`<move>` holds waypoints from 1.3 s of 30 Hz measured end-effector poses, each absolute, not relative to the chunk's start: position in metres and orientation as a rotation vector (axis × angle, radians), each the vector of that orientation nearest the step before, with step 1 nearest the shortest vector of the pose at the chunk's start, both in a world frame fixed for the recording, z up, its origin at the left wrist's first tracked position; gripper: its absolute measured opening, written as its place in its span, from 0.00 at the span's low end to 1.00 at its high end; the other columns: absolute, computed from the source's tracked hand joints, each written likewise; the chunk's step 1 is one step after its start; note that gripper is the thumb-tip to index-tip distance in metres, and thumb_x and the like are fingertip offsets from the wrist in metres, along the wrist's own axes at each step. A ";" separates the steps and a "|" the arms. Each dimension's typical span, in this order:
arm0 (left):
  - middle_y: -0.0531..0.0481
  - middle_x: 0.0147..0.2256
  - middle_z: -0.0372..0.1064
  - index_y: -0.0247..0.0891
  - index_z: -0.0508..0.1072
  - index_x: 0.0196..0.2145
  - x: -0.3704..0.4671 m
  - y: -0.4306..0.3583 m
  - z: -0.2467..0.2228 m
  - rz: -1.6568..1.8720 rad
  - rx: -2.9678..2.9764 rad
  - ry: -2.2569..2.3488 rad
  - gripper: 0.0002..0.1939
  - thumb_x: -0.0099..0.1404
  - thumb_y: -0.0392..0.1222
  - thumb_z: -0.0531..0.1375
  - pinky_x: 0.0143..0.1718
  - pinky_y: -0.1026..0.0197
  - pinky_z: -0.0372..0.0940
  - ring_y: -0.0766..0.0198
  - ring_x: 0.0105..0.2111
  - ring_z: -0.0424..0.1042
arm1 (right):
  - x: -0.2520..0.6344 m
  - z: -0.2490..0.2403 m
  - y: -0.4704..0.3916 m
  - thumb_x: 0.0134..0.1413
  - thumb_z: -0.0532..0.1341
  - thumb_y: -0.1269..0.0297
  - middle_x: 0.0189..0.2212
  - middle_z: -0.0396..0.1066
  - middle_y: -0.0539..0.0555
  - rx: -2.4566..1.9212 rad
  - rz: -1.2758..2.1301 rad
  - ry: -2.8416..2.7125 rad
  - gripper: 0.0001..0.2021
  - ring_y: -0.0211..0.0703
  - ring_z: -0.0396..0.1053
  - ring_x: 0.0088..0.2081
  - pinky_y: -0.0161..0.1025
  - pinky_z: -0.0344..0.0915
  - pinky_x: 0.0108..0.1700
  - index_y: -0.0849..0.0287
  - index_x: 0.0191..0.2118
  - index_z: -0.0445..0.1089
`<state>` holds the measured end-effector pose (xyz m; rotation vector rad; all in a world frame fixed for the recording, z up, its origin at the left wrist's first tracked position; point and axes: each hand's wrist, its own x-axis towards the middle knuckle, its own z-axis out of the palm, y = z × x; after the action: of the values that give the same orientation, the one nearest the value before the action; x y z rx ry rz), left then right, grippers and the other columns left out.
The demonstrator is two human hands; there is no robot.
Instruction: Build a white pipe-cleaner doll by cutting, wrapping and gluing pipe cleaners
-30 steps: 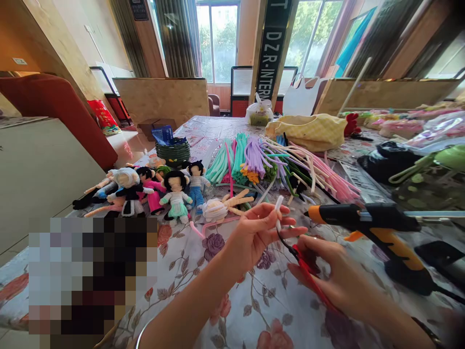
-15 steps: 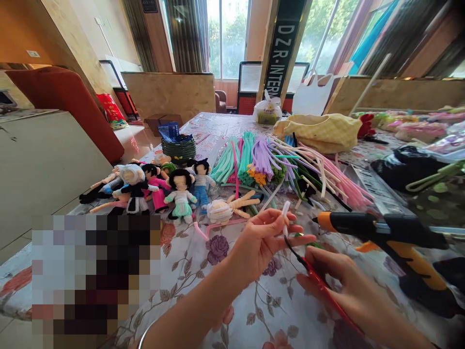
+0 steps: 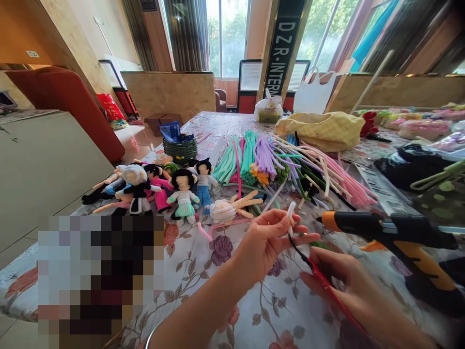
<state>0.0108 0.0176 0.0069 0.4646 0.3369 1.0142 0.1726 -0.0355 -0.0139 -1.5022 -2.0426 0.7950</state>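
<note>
My left hand pinches a short white fuzzy stem, like a piece of pipe cleaner, upright between thumb and fingers. My right hand grips a slim red-handled tool with a thin, curved dark tip; its exact kind is unclear. That tip meets the lower end of the white piece, just under my left fingers. Right of my hands lies a black and orange glue gun, nozzle pointing left. Beyond my left hand, a fuzzy-stem doll with white hair lies on the flowered tablecloth.
Several finished dolls cluster at the left. Bundles of coloured pipe cleaners lie behind my hands, with a yellow checked cloth bag beyond. Stacked dark green dishes stand at the back left. Black plastic lies at the right.
The whole view has shifted slightly. My hands keep almost the same pose, with the tool's dark tip still at the bottom of the white piece.
</note>
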 end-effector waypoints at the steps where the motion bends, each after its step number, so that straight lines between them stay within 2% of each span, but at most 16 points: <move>1: 0.49 0.30 0.67 0.30 0.72 0.24 0.011 0.018 0.006 1.014 0.458 0.333 0.04 0.54 0.32 0.63 0.47 0.46 0.66 0.65 0.30 0.71 | 0.172 -0.014 -0.035 0.53 0.59 0.55 0.18 0.54 0.46 -1.499 0.789 -2.034 0.19 0.36 0.52 0.22 0.33 0.55 0.22 0.55 0.21 0.50; 10: 0.51 0.29 0.67 0.31 0.72 0.23 0.011 0.020 0.002 1.007 0.473 0.327 0.05 0.54 0.34 0.63 0.50 0.47 0.64 0.66 0.30 0.71 | 0.173 -0.021 -0.035 0.54 0.59 0.55 0.18 0.52 0.46 -1.489 0.766 -2.014 0.19 0.36 0.51 0.22 0.34 0.54 0.22 0.55 0.21 0.50; 15: 0.50 0.30 0.68 0.31 0.72 0.24 0.011 0.019 0.003 1.004 0.468 0.303 0.04 0.54 0.33 0.63 0.50 0.49 0.65 0.67 0.30 0.71 | 0.170 -0.017 -0.035 0.52 0.60 0.56 0.18 0.55 0.47 -1.480 0.768 -1.982 0.18 0.36 0.52 0.22 0.34 0.56 0.23 0.55 0.21 0.53; 20: 0.50 0.31 0.69 0.31 0.73 0.26 0.011 0.021 0.000 1.001 0.478 0.292 0.03 0.56 0.32 0.61 0.50 0.49 0.65 0.67 0.31 0.72 | 0.169 -0.015 -0.035 0.53 0.60 0.59 0.17 0.50 0.45 -1.465 0.781 -1.985 0.20 0.35 0.48 0.22 0.34 0.52 0.22 0.55 0.20 0.48; 25: 0.50 0.32 0.70 0.31 0.73 0.25 0.010 0.021 0.000 1.011 0.481 0.302 0.02 0.55 0.31 0.62 0.51 0.50 0.65 0.67 0.30 0.72 | 0.170 -0.018 -0.034 0.53 0.60 0.61 0.18 0.54 0.45 -1.480 0.781 -1.985 0.17 0.36 0.51 0.23 0.35 0.53 0.24 0.55 0.22 0.50; 39: 0.49 0.31 0.71 0.30 0.73 0.24 0.011 0.022 0.002 1.006 0.506 0.332 0.04 0.55 0.29 0.60 0.52 0.51 0.64 0.68 0.29 0.72 | 0.170 -0.016 -0.034 0.55 0.58 0.55 0.18 0.54 0.45 -1.433 0.718 -2.045 0.19 0.35 0.50 0.22 0.34 0.52 0.23 0.55 0.22 0.49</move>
<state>0.0113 0.0221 0.0021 0.5064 0.3316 1.0060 0.1696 -0.0340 -0.0157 -1.4329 -2.0445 0.7180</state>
